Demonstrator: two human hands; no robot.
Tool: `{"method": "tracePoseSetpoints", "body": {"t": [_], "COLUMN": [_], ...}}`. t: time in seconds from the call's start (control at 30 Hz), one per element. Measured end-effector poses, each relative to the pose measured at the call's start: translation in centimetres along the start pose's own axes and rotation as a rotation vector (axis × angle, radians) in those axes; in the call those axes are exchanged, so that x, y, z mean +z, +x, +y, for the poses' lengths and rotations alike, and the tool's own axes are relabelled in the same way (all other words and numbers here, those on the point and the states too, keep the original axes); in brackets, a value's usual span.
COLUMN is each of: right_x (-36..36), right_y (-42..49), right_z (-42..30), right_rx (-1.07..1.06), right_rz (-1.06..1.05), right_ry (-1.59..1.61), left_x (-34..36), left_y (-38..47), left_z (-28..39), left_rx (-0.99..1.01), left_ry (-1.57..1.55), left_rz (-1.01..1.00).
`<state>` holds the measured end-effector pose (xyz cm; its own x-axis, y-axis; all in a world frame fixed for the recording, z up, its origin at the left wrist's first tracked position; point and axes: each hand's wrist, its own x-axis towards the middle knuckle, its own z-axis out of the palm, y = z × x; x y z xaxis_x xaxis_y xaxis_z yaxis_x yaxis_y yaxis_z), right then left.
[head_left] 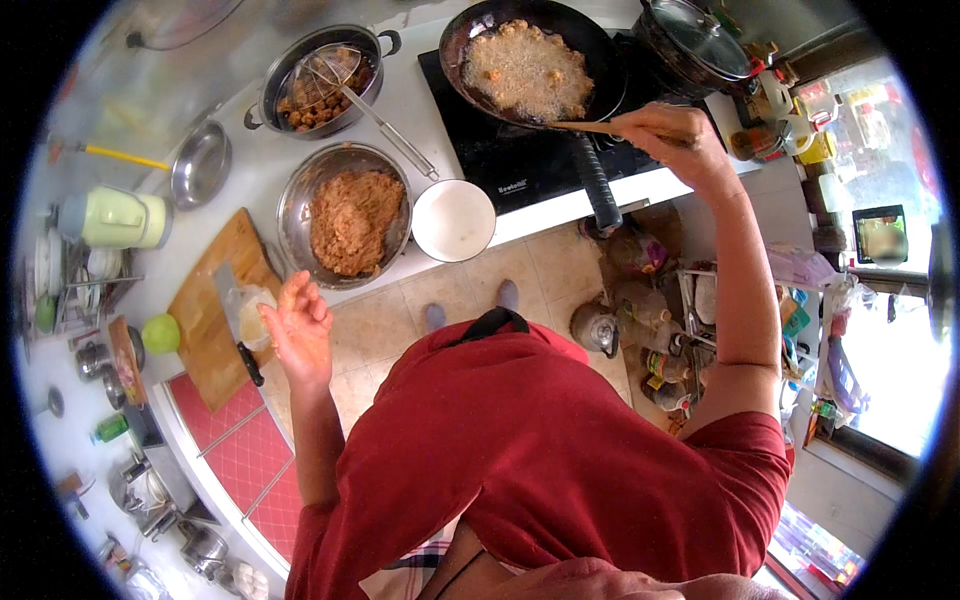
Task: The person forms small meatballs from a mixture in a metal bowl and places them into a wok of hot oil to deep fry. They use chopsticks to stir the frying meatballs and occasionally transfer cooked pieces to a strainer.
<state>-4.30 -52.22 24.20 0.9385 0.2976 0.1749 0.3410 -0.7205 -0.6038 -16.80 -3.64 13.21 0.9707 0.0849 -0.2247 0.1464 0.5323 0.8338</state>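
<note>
My right hand (679, 139) grips wooden chopsticks (585, 127), whose tips reach the near rim of a black wok (459, 56). Pieces of food (529, 71) fry in foaming oil inside the wok. My left hand (304, 330) is raised with its fingers apart and holds nothing; bits of food mixture cling to it. Just beyond that hand stands a steel bowl (289, 217) of minced mixture (354, 217). A white bowl (454, 221) sits to its right at the counter edge.
A black pot (264, 97) holds browned pieces under a wire skimmer (386, 131), its handle sticking out. A kitchen knife (244, 341) lies on the wooden cutting board (206, 300). The wok's handle (596, 184) juts past the induction cooktop (510, 169). A lidded pot (694, 49) stands right.
</note>
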Motion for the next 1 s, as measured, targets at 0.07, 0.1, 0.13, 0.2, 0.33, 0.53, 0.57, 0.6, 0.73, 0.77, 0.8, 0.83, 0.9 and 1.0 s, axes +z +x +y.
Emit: {"method": "tracePoseSetpoints", "body": {"t": [0.07, 0.1, 0.13, 0.2, 0.33, 0.53, 0.57, 0.6, 0.73, 0.77, 0.8, 0.83, 0.9, 1.0], "right_x": [1.1, 2.2, 3.7, 6.5, 7.9, 5.4, 4.8, 4.2, 2.3, 1.9, 1.6, 1.5, 1.9, 3.4], "right_y": [0.4, 0.7, 1.1, 1.7, 3.0, 4.0, 4.1, 4.1, 4.8, 5.1, 5.5, 6.2, 7.4, 9.2], "right_z": [0.6, 1.2, 2.2, 4.3, 6.7, 8.0, 8.1, 8.0, 9.4, 10.0, 10.6, 11.2, 12.8, 15.9], "right_rx": [-0.119, -0.210, -0.312, -0.416, -0.378, -0.326, -0.273, -0.193, 0.116, 0.183, 0.188, 0.203, 0.244, 0.364], "right_rz": [-0.020, -0.025, 0.005, 0.074, 0.140, 0.360, 0.405, 0.438, 0.559, 0.592, 0.621, 0.643, 0.680, 0.762], "right_ry": [-0.069, -0.132, -0.225, -0.341, -0.420, -0.415, -0.348, -0.247, 0.098, 0.177, 0.172, 0.182, 0.217, 0.470], "left_x": [0.4, 0.7, 1.0, 1.5, 0.5, 0.4, 0.7, 0.8, 1.1, 1.2, 1.3, 1.4, 1.4, 1.3], "left_y": [0.2, 0.2, 0.2, 0.2, 0.2, -0.5, -0.7, -0.8, -1.2, -1.3, -1.3, -1.3, -1.4, -1.6], "left_z": [-0.1, -0.1, -0.1, 0.0, -0.1, -0.3, -0.4, -0.4, -0.6, -0.6, -0.6, -0.6, -0.7, -0.8], "left_rx": [-0.009, -0.009, -0.008, -0.002, 0.003, 0.005, 0.006, 0.006, 0.010, 0.012, 0.012, 0.014, 0.016, 0.016], "left_ry": [-0.004, -0.001, 0.000, 0.012, 0.038, 0.058, 0.073, 0.083, 0.102, 0.104, 0.105, 0.105, 0.100, 0.083], "left_rz": [-0.014, -0.015, -0.017, -0.013, -0.049, 0.009, 0.027, 0.037, 0.061, 0.066, 0.061, 0.058, 0.043, 0.054]}}
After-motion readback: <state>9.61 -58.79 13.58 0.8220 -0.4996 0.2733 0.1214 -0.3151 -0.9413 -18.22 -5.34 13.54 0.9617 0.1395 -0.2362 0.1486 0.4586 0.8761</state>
